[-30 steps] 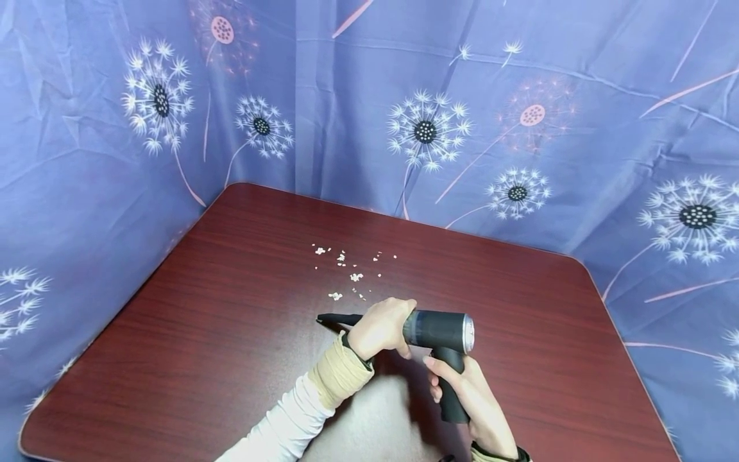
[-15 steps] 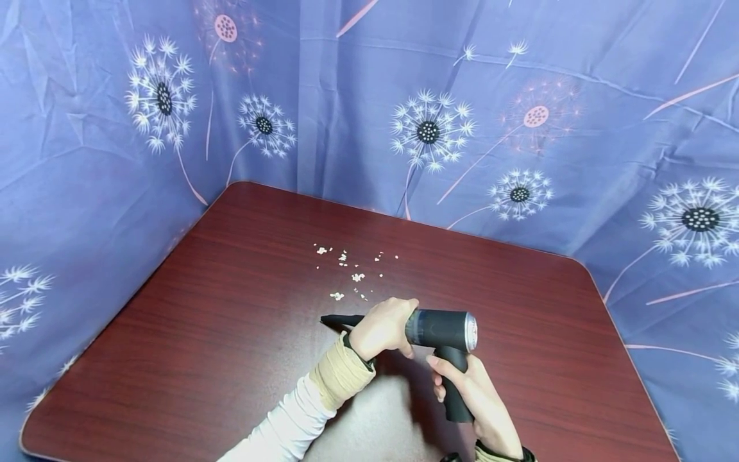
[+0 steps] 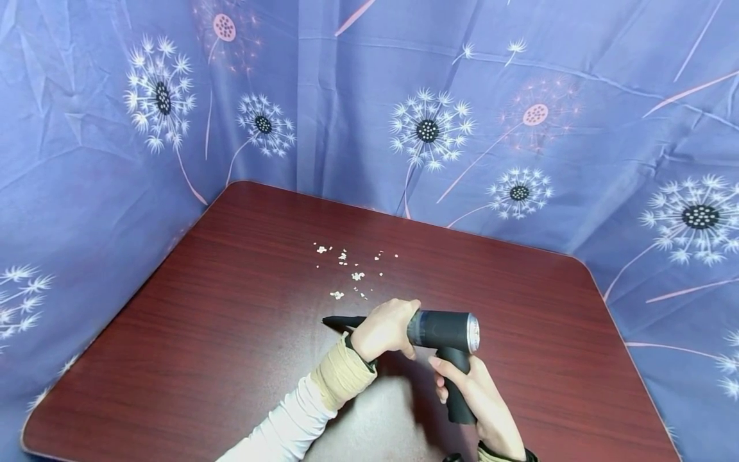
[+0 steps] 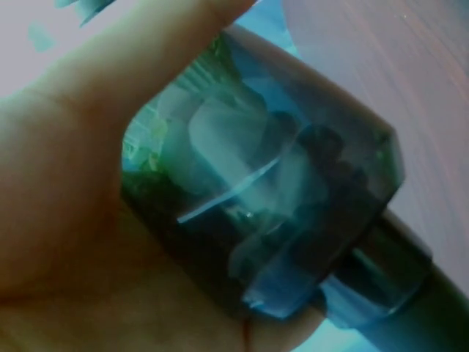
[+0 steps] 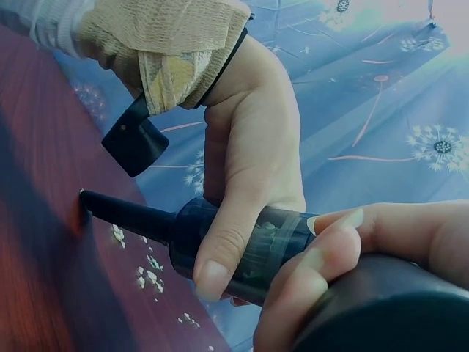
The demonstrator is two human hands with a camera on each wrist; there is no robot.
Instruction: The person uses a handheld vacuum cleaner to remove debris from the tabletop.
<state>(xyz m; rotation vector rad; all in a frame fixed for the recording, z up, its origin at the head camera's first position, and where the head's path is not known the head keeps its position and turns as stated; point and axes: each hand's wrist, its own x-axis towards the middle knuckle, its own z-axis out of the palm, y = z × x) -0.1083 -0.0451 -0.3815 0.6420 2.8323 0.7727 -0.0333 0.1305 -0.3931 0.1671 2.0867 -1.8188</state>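
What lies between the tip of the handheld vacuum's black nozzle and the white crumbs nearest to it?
Only bare dark red tabletop lies between the black nozzle and the nearest white crumbs; the head view shows this.

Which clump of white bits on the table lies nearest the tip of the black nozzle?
In the head view, the clump just beyond the tip of the nozzle; the others lie farther up the table or off to the right.
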